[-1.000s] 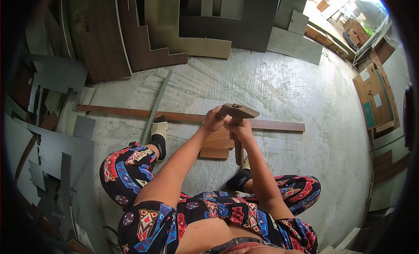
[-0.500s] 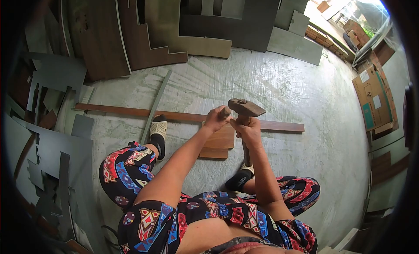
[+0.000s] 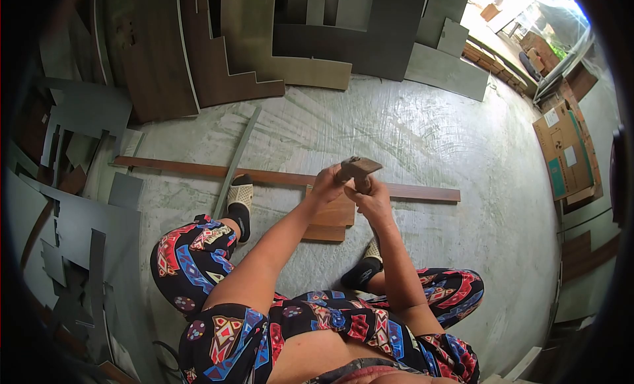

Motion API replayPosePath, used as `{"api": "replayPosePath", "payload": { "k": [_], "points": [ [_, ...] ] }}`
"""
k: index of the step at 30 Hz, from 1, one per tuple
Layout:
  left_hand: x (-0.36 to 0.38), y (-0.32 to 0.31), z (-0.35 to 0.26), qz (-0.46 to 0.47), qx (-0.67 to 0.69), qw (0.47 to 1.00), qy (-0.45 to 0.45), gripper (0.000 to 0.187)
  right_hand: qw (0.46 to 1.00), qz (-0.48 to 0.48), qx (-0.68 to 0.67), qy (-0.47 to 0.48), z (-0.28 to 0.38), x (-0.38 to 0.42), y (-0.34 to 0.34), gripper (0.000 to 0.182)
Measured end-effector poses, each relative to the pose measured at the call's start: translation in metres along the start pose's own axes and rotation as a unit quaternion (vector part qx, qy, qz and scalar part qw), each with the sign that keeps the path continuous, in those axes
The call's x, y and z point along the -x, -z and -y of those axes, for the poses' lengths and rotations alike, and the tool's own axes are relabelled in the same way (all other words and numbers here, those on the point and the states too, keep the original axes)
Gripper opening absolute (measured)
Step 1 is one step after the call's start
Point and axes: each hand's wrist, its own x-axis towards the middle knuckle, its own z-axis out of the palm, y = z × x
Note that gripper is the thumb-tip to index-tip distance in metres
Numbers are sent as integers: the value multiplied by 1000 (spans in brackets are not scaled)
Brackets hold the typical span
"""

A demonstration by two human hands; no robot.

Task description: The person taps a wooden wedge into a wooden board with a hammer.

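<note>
My right hand (image 3: pixel 374 200) is wrapped round the handle of a hammer, just below its rusty head (image 3: pixel 362 165). Close to its left, my left hand (image 3: pixel 326 186) grips an upright tool, probably a chisel, whose top (image 3: pixel 343 171) meets the hammer head or is hidden by it. Below both hands, a long reddish-brown wooden strip (image 3: pixel 277 176) crosses the floor over or against short wooden blocks (image 3: pixel 330 215). The lower end of the tool in my left hand is hidden.
A thin grey strip (image 3: pixel 242 149) crosses the long strip at the left, near my shoe (image 3: pixel 240 196). Boards (image 3: pixel 155 54) lean along the back, and offcuts (image 3: pixel 72 219) are piled at the left. A cardboard box (image 3: pixel 564 149) stands at the right.
The hammer head has moved left and slightly down, onto or in front of the top of the tool in my left hand. My right hand has shifted slightly left with it.
</note>
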Motion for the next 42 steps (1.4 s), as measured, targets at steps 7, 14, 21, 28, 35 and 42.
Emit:
{"api": "replayPosePath", "payload": {
  "k": [7, 14, 21, 28, 35, 42],
  "points": [
    [2, 8, -15, -7, -65, 998, 20, 25, 991, 9, -127, -35, 16, 6, 2, 21],
    [-1, 0, 2, 6, 77, 997, 26, 32, 998, 21, -47, -40, 5, 0, 4, 21],
    [2, 10, -31, 16, -15, 998, 63, 33, 998, 9, -52, -20, 9, 3, 4, 20],
    [2, 8, -22, -13, -41, 999, 25, 34, 989, 32, -133, -50, 11, 6, 4, 21],
    [3, 7, -30, 6, -1, 998, 65, 29, 998, 24, 27, -49, -8, -6, 5, 25],
    [10, 9, -23, 3, 94, 994, 61, 23, 995, 67, 8, -79, 0, -4, 3, 18]
  ]
}}
